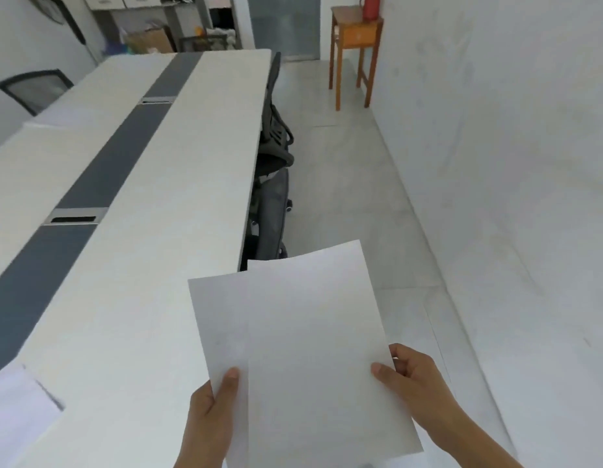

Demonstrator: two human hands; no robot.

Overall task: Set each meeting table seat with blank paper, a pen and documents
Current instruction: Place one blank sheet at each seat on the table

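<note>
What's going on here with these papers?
A person is beside a long white table. The left hand pinches one blank sheet, the right hand a second sheet that overlaps it, both above the table's edge. Neither is laid down yet. More paper lies at the table's near left corner, and black chairs are tucked in alongside.

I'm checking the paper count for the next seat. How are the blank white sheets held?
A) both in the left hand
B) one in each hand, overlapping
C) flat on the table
B: the left hand pinches the left blank white sheet, and the right hand pinches the right blank white sheet overlapping it.
</note>
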